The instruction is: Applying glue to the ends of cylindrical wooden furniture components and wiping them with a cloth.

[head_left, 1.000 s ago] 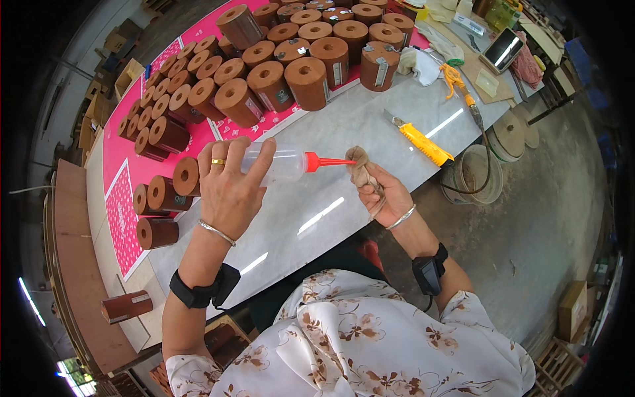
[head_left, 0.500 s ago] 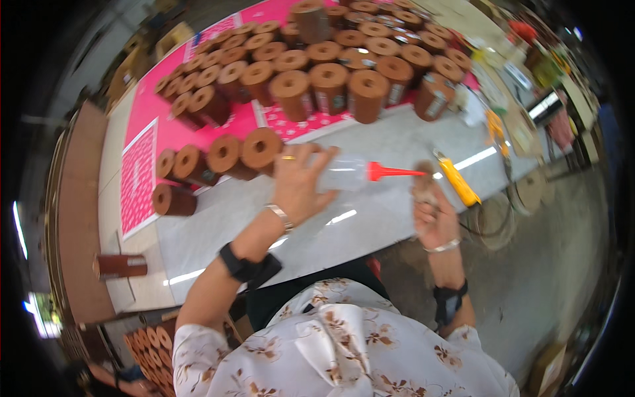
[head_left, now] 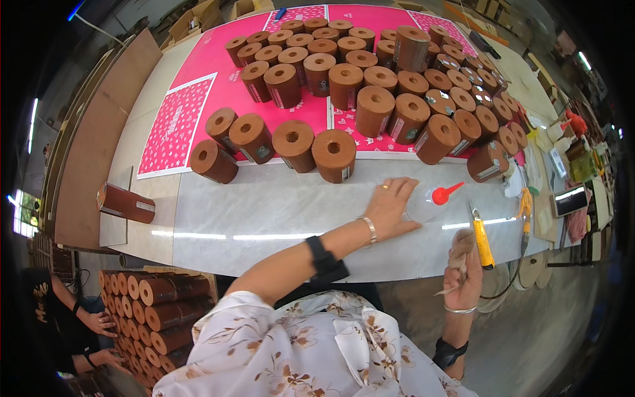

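My left hand (head_left: 389, 210) is over the grey tabletop, fingers and thumb spread around the near side of a clear squeeze bottle (head_left: 425, 206) with a red pointed nozzle (head_left: 447, 193). The bottle appears to stand on the table; whether the fingers touch it is hard to see. Beyond the table's front edge, my right hand (head_left: 465, 281) is closed on a crumpled tan cloth (head_left: 462, 246), with a loose end hanging below the fingers. Beside it lies a yellow cutter knife (head_left: 483, 245), its blade pointing away from me.
Many brown cylinders with center holes stand on the pink sheet (head_left: 198, 73); the closest is a cylinder (head_left: 333, 155). Another cylinder (head_left: 127, 202) lies at left. An orange-handled tool (head_left: 526, 205) with a cable is at right. Lower left, a person's hands (head_left: 102, 323) touch stacked cylinders (head_left: 175, 291).
My left hand has tipped the bottle from lying sideways to nozzle-up and loosened its fingers. My right hand, with the cloth, has drawn away from the nozzle toward me. The view has shifted.
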### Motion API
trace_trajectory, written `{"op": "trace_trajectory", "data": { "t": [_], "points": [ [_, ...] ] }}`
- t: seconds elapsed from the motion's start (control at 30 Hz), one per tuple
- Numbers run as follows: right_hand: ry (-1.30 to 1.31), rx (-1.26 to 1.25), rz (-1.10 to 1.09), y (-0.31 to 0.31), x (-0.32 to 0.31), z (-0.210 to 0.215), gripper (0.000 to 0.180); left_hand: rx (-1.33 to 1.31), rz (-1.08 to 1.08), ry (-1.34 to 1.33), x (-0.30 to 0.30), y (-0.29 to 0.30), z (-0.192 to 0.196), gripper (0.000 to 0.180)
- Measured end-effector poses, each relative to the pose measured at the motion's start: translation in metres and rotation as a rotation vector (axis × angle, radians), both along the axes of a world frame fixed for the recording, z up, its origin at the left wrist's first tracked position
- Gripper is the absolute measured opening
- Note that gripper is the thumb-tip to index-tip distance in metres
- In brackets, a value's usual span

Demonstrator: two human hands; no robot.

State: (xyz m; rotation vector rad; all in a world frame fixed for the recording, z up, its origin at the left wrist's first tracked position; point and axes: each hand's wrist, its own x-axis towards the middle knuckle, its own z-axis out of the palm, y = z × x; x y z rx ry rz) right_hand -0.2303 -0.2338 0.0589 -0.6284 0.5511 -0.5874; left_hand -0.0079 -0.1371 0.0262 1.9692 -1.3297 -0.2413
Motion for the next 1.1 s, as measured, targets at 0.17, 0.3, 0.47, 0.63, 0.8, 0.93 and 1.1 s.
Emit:
{"op": "trace_trajectory", "data": {
  "t": [0.17,0.3,0.47,0.63,0.8,0.93,1.1],
  "points": [
    [0.065,-0.041,0.083,0.024,0.022,0.005,0.025,-0.154,0.206,-0.566,0.073,0.072,0.055,0.087],
    [0.093,-0.120,0.259,0.029,0.037,0.010,0.030,0.368,0.336,-0.584,0.107,0.090,0.059,0.093],
    [0.099,-0.173,0.321,0.033,0.056,0.000,0.033,-0.035,0.232,-0.680,0.084,0.090,0.045,0.083],
    [0.174,-0.373,0.496,0.045,0.081,0.008,0.038,-0.083,0.353,-0.360,0.048,0.157,0.055,0.084],
    [0.335,-0.648,0.648,0.092,0.130,0.036,0.038,-0.078,0.524,-0.309,0.033,0.245,0.040,0.088],
    [0.190,-0.892,0.714,0.110,0.161,0.031,0.029,-0.245,0.683,0.142,0.022,0.268,0.023,0.102],
    [-0.137,-1.571,0.477,0.143,0.181,0.038,0.028,-0.471,0.591,0.493,0.018,0.263,-0.011,0.103]
  ]
}}
